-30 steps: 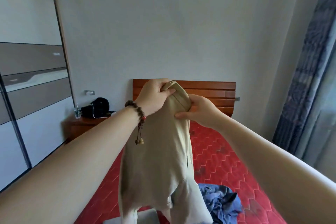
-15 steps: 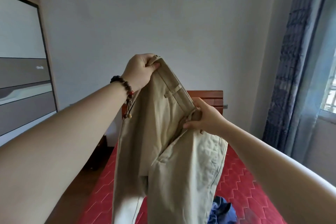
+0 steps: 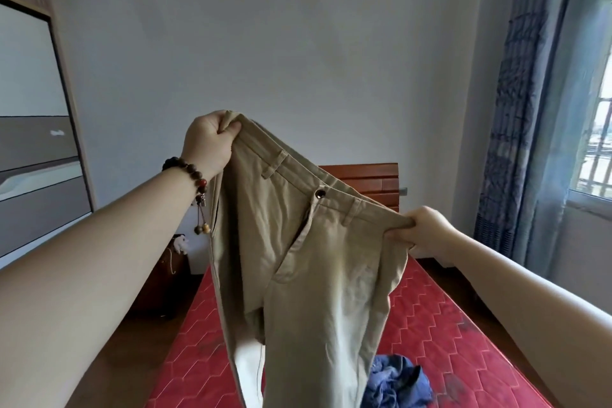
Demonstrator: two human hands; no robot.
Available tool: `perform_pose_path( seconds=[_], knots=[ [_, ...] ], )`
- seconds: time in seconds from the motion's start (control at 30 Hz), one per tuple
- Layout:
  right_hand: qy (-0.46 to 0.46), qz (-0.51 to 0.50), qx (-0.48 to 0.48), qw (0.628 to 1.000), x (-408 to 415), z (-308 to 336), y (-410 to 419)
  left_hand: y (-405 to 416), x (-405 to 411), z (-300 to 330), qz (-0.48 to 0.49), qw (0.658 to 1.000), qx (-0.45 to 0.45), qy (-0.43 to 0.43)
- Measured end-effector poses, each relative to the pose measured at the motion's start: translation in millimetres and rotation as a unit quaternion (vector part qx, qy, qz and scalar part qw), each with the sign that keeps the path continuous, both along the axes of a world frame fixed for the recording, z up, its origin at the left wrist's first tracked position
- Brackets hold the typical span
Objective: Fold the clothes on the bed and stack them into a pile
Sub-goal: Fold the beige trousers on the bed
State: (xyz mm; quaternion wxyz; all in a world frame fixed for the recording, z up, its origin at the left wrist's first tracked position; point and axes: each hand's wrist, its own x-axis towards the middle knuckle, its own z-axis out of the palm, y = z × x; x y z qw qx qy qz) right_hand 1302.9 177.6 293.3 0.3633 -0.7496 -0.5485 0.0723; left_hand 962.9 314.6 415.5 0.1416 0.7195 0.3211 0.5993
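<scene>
**Khaki trousers held up by the waistband, both hands**

Far left of frame: wardrobe (image 3: pixel 36 149) with grey and white panels, running down the left edge. Below it, lower left of centre, a dark wooden nightstand (image 3: pixel 165 278) beside the bed; what sits on top is too small to identify.

Left hand (image 3: pixel 208 142), left of centre: fingers curled tight, grip closed on one end of the trousers' waistband, thumb pressed over the fabric. Beaded bracelet (image 3: pixel 190 172) on the wrist, a tassel with small beads hanging from it.

Centre: khaki trousers (image 3: pixel 308 262), held in the air above the bed, front facing the camera. Waistband stretched between the hands, slanting down from upper left to right. Button fastened, fly partly gaping. Legs hang down and run out of the bottom of the frame.

Right hand (image 3: pixel 427 230), right of centre, lower than the left: grip closed, pinching the other end of the waistband between thumb and curled fingers.

Below: bed (image 3: pixel 447 334) with a red patterned mattress cover, wooden headboard (image 3: pixel 367 182) behind the trousers. Crumpled blue garment (image 3: pixel 397 384) lies on the bed at lower centre-right, partly hidden by a trouser leg.

Far right: blue curtain (image 3: pixel 516 109) and window (image 3: pixel 599 149).
</scene>
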Motion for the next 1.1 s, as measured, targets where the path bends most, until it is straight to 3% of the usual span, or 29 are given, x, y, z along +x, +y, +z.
perform_pose_path(
  seconds=[0.17, 0.27, 0.37, 0.4, 0.5, 0.63, 0.7, 0.77, 0.87, 0.97, 1.1],
  knots=[
    [0.171, -0.054, 0.136, 0.974, 16.3, 38.3, -10.4, 9.9, -13.8, -9.7, 0.049, 0.997, 0.019, 0.048],
    [0.303, -0.027, 0.239, 0.922, 20.8, 63.8, -22.3, 11.7, -18.3, -12.1, 0.061, 0.997, 0.013, 0.034],
    [0.409, 0.045, 0.293, 0.863, 26.1, 69.8, -38.3, 16.2, -22.5, -26.8, -0.029, 0.996, -0.084, -0.001],
    [0.417, 0.04, 0.282, 0.863, 25.9, 64.9, -42.2, 17.7, -21.0, -35.6, -0.042, 0.993, -0.108, 0.011],
    [0.323, -0.033, 0.223, 0.919, 29.4, 43.1, -49.9, 22.5, -11.3, -69.1, 0.002, 0.985, -0.115, 0.128],
    [0.383, 0.015, 0.249, 0.89, 43.3, 35.4, -62.9, 28.9, -3.9, -93.8, -0.042, 0.983, -0.178, 0.024],
    [0.342, -0.061, 0.221, 0.911, 44.6, 26.1, -59.5, 27.9, 7.6, -100.9, -0.059, 0.967, -0.242, 0.046],
    [0.25, -0.184, 0.195, 0.93, 43.0, 13.5, -51.2, 21.8, 26.3, -108.3, -0.013, 0.96, -0.266, 0.087],
    [0.248, -0.282, 0.241, 0.895, 32.3, 8.6, -47.9, 3.7, 58.9, -113.5, 0.03, 0.959, -0.279, 0.038],
    [0.299, -0.261, 0.274, 0.876, 12.1, 12.7, -44.0, -24.3, 91.7, -108.9, 0.019, 0.973, -0.231, -0.009],
    [0.352, -0.16, 0.28, 0.879, -39.6, 26.0, -34.6, -68.3, 131.6, -97.5, -0.028, 0.991, -0.13, -0.001]
  ],
)
